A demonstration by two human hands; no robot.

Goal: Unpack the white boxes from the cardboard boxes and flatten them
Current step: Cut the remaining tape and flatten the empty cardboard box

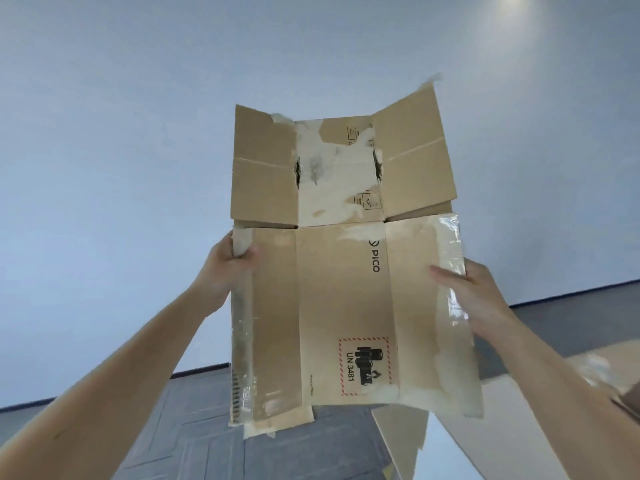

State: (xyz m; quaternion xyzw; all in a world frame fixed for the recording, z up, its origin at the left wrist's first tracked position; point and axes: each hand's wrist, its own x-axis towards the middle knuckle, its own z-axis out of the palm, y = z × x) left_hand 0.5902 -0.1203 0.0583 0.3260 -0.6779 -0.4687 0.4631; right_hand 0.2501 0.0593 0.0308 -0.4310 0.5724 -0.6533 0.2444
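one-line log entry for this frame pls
phase: flattening | cardboard box: held up, flaps spread | left hand: holds left edge | right hand: holds right edge

A pale grey-blue painted wall (138, 133) fills the view from 9 through 12 to 3 o'clock, with a soft bright glare spot (512, 1) at 1 o'clock. A dark skirting strip (104, 389) runs along its foot at 8 o'clock. Grey carpet-tile floor (194, 438) lies at 7 o'clock, and a flat white counter (464, 452) at 5 o'clock.
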